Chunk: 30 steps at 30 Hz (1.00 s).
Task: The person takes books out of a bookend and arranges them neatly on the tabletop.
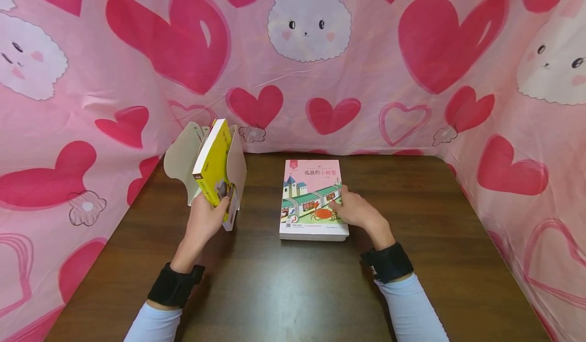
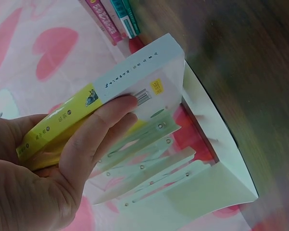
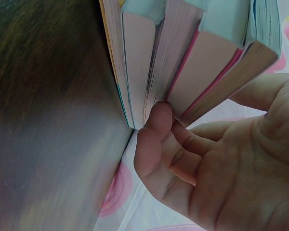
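Observation:
My left hand grips a yellow book by its near edge, thumb on one cover and fingers on the other. The book stands tilted in the opening of a cream desktop book rack; its spine shows in the left wrist view. At the table's middle lies a stack of several books, topped by a pink book with a crab and train on its cover. My right hand holds the stack's right side, thumb over the pink cover, curled fingers against the page edges.
The rack's upright dividers stand beside the yellow book. Both rest on a dark wooden table. A pink curtain with hearts and rabbits borders the table's back and sides.

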Tool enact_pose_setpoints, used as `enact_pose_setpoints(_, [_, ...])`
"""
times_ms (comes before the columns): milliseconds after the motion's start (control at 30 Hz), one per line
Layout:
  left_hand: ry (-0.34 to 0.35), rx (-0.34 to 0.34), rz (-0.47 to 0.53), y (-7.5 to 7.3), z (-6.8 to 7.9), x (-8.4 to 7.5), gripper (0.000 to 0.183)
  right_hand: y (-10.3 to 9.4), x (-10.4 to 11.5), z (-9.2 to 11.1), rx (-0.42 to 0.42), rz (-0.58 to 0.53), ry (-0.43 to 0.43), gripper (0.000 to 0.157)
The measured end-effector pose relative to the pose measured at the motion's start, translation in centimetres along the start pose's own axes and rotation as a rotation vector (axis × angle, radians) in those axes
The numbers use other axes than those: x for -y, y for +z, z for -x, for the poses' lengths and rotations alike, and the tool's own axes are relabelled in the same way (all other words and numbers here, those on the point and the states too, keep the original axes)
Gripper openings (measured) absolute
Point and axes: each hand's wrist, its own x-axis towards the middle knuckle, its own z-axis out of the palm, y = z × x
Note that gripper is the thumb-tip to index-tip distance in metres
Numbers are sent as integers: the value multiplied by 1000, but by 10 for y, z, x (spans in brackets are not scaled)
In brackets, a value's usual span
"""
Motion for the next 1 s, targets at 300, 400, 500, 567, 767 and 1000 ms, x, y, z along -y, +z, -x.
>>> enact_pose_setpoints(300, [1, 2, 3, -3, 8, -3, 53, 1, -2, -1, -7, 14, -14, 84])
enact_pose_setpoints(400, [-2, 7, 4, -5, 11, -5, 54, 2, -2, -1, -8, 11, -11, 84])
enact_pose_setpoints(500, [7, 4, 3, -6, 14, -6, 54, 2, -1, -1, -9, 9, -10, 84])
enact_pose_setpoints(567, [12, 0, 3, -7, 16, -7, 54, 1, -1, -1, -10, 9, -10, 84])
enact_pose_setpoints(767, [6, -21, -11, -7, 21, -10, 51, 1, 0, 1, -10, -2, -17, 83])
enact_pose_setpoints(1000, [5, -40, -21, -7, 27, -13, 48, 1, 0, 1, -8, -9, -17, 83])
